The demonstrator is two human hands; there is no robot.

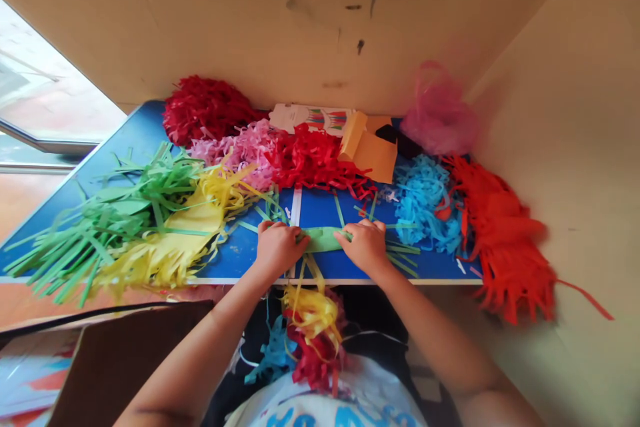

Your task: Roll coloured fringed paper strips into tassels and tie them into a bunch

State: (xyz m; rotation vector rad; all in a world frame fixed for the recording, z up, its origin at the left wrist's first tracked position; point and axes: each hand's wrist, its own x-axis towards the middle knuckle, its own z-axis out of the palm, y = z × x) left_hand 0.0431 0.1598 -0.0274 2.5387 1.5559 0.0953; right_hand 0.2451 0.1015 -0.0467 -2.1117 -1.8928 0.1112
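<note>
A strip of green tissue paper [323, 239] with fringed ends is stretched level between my two hands, just above the front of the blue table [240, 250]. My left hand [280, 247] is closed around its left end. Its right end is gripped by my right hand [366, 246]. Green fringe sticks out past both fists. Below the table edge, a bunch of yellow, red and blue tissue fringe [313, 314] lies over my lap. Yellow fringed paper [185, 230] lies to the left of my left hand, beside a green fringed pile [135, 204].
Along the back lie a dark red pile [205, 107], pink fringe [240, 150], red fringe [315, 157], a printed card [300, 117] and orange paper [375, 154]. Blue fringe [425, 197], orange-red fringe [510, 240] and a pink plastic bag [440, 117] sit right. Walls stand behind and right.
</note>
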